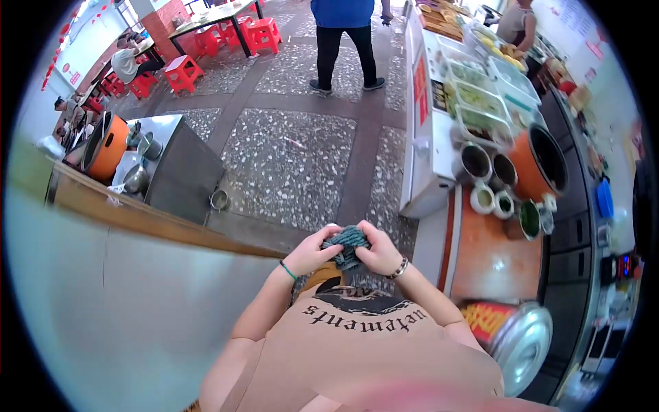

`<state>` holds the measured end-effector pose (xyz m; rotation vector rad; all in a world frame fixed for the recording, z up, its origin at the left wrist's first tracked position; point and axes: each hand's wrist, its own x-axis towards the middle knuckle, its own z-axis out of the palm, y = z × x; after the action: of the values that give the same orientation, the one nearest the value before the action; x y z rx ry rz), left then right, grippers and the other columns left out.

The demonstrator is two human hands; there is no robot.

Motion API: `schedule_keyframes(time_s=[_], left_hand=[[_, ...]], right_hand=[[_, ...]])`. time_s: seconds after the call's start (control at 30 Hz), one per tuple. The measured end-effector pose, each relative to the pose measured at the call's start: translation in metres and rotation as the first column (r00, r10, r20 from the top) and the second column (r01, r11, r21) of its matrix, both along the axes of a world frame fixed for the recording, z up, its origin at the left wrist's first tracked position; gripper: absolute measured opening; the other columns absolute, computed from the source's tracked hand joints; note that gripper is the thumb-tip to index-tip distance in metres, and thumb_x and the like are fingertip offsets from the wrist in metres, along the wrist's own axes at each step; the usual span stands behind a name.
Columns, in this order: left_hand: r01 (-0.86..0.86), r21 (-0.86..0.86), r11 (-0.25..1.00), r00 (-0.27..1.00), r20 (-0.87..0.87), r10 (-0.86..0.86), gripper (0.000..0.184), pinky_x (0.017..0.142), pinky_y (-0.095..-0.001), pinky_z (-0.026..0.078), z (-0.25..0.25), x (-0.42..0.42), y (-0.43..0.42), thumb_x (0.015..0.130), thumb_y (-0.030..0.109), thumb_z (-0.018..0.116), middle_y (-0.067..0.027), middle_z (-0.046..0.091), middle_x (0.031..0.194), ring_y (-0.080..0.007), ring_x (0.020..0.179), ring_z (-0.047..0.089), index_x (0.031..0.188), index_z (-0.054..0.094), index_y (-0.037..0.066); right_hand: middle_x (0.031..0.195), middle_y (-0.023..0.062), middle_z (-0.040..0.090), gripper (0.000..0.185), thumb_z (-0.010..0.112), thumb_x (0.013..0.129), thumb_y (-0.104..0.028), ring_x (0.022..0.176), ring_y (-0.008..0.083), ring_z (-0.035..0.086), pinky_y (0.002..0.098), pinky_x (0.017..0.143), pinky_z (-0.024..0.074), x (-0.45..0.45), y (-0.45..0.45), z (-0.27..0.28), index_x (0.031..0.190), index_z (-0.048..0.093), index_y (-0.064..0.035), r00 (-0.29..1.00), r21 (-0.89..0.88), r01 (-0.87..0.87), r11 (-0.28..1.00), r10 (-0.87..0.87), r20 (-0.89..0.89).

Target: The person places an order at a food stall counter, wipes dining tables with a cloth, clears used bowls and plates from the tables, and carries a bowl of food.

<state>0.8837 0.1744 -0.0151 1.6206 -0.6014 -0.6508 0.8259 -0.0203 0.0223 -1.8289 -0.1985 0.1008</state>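
A crumpled dark green-grey cloth [349, 242] is bunched up in front of my body, between both hands. My left hand [314, 250] has its fingers closed on the cloth's left side; a green band circles that wrist. On the right side of the cloth, my right hand [379, 250] grips it with thumb and fingers, and a bracelet is on that wrist. The two hands are close together, with only the cloth between them. Part of the cloth is hidden under the fingers.
Right of me stands a wooden counter [498, 264] with metal pots and a large orange pot [540, 161]. Food trays [480, 99] line the counter beyond. A metal cabinet [182, 165] is at left. A person [345, 41] stands ahead; others are farther off.
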Motion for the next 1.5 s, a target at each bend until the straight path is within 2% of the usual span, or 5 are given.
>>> schedule_keyframes(time_s=[0.53, 0.8, 1.03, 1.27, 1.5], left_hand=[[0.145, -0.142, 0.979, 0.958, 0.267, -0.103, 0.033, 0.077, -0.0311, 0.044, 0.051, 0.473, -0.271, 0.074, 0.002, 0.048, -0.0123, 0.054, 0.092, -0.0179, 0.085, 0.053, 0.107, 0.047, 0.001], [-0.064, -0.145, 0.987, 0.988, 0.127, 0.082, 0.033, 0.087, -0.0283, 0.041, 0.049, 0.691, -0.319, 0.076, 0.0, 0.047, -0.0077, 0.052, 0.103, -0.0138, 0.098, 0.049, 0.109, 0.047, 0.003], [-0.282, -0.455, 0.845, 0.925, -0.362, 0.114, 0.063, 0.1, -0.0288, 0.03, 0.035, 0.883, -0.311, 0.082, 0.006, 0.051, -0.0082, 0.039, 0.127, -0.0152, 0.116, 0.04, 0.139, 0.022, 0.004], [0.249, -0.353, 0.902, 0.95, -0.093, -0.298, 0.073, 0.107, -0.0355, 0.022, 0.056, 1.129, -0.381, 0.086, 0.017, 0.054, -0.0133, 0.025, 0.142, -0.0228, 0.13, 0.028, 0.143, 0.01, 0.008], [0.221, -0.428, 0.876, 0.942, -0.139, -0.306, 0.068, 0.101, -0.037, 0.032, 0.065, 1.372, -0.437, 0.087, 0.018, 0.054, -0.0118, 0.024, 0.142, -0.0227, 0.121, 0.038, 0.142, 0.015, 0.007]], right_hand=[[0.1, 0.004, 0.055, 0.025, 0.056, 0.087, -0.009, 0.081, 0.0091, 0.05, 0.0229, 0.072, 0.0442, 0.399, -0.303, -0.036, 0.11, 0.051, -0.0031, 0.627, 0.211, 0.76, 0.615, -0.779, 0.008], [0.117, 0.0075, 0.053, 0.054, 0.035, 0.092, -0.052, 0.108, 0.0186, 0.051, 0.0368, 0.093, 0.0403, 0.708, -0.291, -0.032, 0.122, 0.045, -0.0077, 0.797, 0.811, 0.317, 0.493, 0.325, -0.509], [0.098, 0.0084, 0.061, 0.035, 0.042, 0.093, -0.037, 0.088, 0.0189, 0.061, 0.0333, 0.08, 0.0491, 0.968, -0.279, -0.042, 0.104, 0.055, -0.0054, 0.681, 0.834, 0.272, 0.479, 0.517, -0.519], [0.11, 0.0109, 0.059, 0.041, 0.039, 0.09, -0.037, 0.099, 0.0248, 0.058, 0.0414, 0.086, 0.0473, 1.151, -0.401, -0.023, 0.114, 0.053, -0.0065, 0.773, 0.764, 0.562, 0.316, 0.128, -0.621], [0.106, 0.0084, 0.062, 0.045, 0.045, 0.085, -0.044, 0.091, 0.0247, 0.062, 0.0365, 0.069, 0.0535, 1.311, -0.512, -0.02, 0.113, 0.055, -0.0096, 0.772, 0.756, 0.634, 0.161, -0.175, -0.611]])
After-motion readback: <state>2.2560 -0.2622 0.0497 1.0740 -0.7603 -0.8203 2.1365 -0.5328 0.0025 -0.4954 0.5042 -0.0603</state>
